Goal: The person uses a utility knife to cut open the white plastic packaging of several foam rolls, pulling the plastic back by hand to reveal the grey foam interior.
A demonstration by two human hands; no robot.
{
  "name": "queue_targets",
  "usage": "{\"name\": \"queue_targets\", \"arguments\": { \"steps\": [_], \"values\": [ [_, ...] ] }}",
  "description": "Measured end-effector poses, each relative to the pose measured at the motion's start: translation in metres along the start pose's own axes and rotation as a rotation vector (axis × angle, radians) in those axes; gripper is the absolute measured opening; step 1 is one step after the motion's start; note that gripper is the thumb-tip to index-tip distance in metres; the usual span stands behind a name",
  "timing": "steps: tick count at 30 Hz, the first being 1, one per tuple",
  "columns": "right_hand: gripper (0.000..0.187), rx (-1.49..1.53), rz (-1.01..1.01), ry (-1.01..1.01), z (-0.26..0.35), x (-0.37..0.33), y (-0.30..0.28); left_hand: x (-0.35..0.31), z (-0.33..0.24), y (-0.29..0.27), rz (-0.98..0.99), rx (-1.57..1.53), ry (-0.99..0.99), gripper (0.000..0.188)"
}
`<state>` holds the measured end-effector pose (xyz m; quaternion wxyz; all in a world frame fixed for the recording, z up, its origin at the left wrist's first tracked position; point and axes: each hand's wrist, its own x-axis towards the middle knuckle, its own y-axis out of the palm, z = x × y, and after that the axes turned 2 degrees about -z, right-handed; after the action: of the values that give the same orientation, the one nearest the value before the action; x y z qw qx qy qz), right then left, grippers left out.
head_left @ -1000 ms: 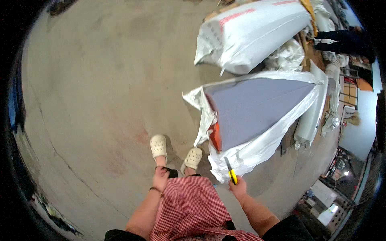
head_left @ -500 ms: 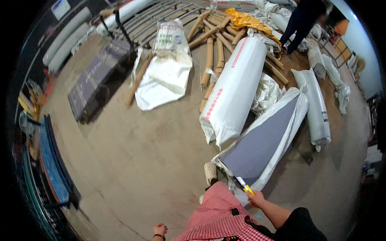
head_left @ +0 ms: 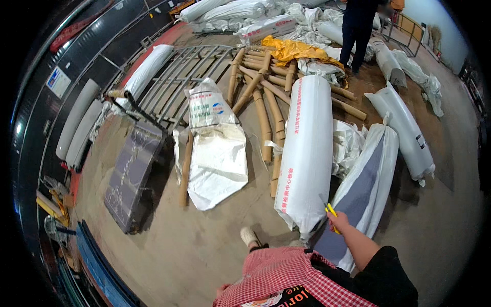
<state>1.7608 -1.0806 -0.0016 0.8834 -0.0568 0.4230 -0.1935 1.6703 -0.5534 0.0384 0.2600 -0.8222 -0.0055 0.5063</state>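
Gripping a yellow cutter (head_left: pixel 332 209) with the right hand (head_left: pixel 339 221), lower right of centre, fingers curled around the handle, blade (head_left: pixel 323 199) out. Showing only a blur of the left hand (head_left: pixel 222 290) at the lower edge; cannot tell spread from pressed fingers there. Could gouge the white wrapped roll (head_left: pixel 307 138) or the neighbouring grey roll (head_left: pixel 356 190) through a careless swing of the bare blade. Lying right of centre: one plump, smooth, red-printed, gathered at its lower end; the other grey within parted white wrapping (head_left: pixel 383 174).
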Motion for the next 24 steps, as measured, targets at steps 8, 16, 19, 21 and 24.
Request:
{"name": "queue_targets", "arguments": {
  "steps": [8, 16, 19, 21, 24],
  "values": [
    [0.035, 0.05, -0.24, 0.15, 0.065, 0.056, 0.073, 0.145, -0.081, -0.145, -0.015, 0.238, 0.019, 0.023],
    [0.036, 0.212, -0.318, 0.341, 0.097, 0.055, 0.143, 0.308, -0.314, -0.297, -0.243, 0.392, 0.263, 0.019],
    [0.037, 0.297, -0.388, 0.404, 0.101, 0.069, 0.154, 0.349, -0.449, -0.278, -0.175, 0.027, 0.549, 0.019],
    [0.036, 0.355, -0.44, 0.438, 0.112, 0.087, 0.158, 0.349, -0.529, -0.238, -0.052, -0.029, 0.66, 0.018],
    [0.036, 0.46, -0.513, 0.414, 0.121, 0.128, 0.168, 0.363, -0.598, -0.194, 0.181, 0.067, 0.642, 0.021]
  ]
}}
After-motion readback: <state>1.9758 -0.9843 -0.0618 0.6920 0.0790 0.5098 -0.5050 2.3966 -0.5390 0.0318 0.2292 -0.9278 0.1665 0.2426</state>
